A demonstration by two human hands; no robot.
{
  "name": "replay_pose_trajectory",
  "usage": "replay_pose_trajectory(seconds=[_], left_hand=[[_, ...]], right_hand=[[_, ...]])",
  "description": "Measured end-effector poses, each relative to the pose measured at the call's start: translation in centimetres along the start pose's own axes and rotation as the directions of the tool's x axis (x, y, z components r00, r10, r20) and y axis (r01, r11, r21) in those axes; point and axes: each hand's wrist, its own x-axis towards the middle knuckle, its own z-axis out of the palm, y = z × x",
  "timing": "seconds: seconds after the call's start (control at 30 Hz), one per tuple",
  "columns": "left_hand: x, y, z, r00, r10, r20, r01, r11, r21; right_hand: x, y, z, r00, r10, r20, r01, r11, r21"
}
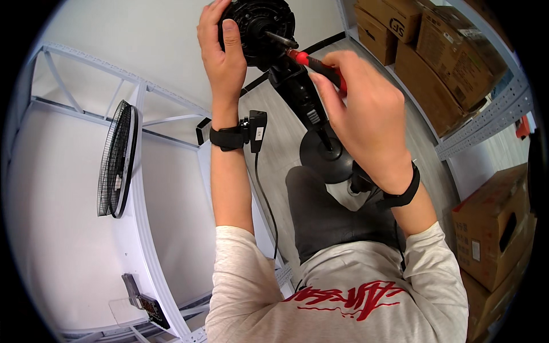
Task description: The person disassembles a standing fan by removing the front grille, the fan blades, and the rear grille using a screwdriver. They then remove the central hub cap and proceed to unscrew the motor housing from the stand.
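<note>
A black stand fan's motor housing (257, 20) is at the top of the view, its ringed front turned toward me. My left hand (224, 54) grips its left edge, the thumb pressed on the front and the other fingers partly hidden behind. My right hand (366, 106) is closed around a red and black screwdriver (320, 70). The screwdriver points up and left at the housing, near a thin metal shaft (280, 39) at its centre; whether its tip touches cannot be told. Below the housing, a black neck (297, 94) leads down to a round black base (326, 157) on the floor.
At left, a white metal shelf (146, 228) carries a round black fan grille (117, 160) and a small black device (153, 310). Cardboard boxes (440, 57) fill a rack at right, with another box (493, 228) lower down. A cable (266, 197) hangs from my left wrist's device.
</note>
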Motion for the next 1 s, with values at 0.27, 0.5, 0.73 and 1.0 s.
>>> replay_pose_trajectory(seconds=[0.27,0.5,0.73,1.0], left_hand=[[0.2,0.7,-0.1,1.0,-0.013,0.012,0.013,0.999,0.037],[0.1,0.4,-0.3,1.0,0.004,0.012,-0.004,0.998,0.059],[0.1,1.5,0.2,0.998,-0.06,0.025,0.062,0.996,-0.063],[0.3,1.1,0.3,0.998,-0.067,-0.007,0.067,0.997,-0.034]], right_hand=[[-0.3,-0.2,0.7,0.998,-0.052,-0.041,0.049,0.996,-0.071],[-0.6,0.5,1.3,0.96,-0.206,-0.188,0.204,0.979,-0.026],[-0.2,0.9,1.9,0.959,-0.161,-0.235,0.186,0.978,0.09],[-0.6,0.1,0.3,0.999,0.041,0.023,-0.037,0.989,-0.141]])
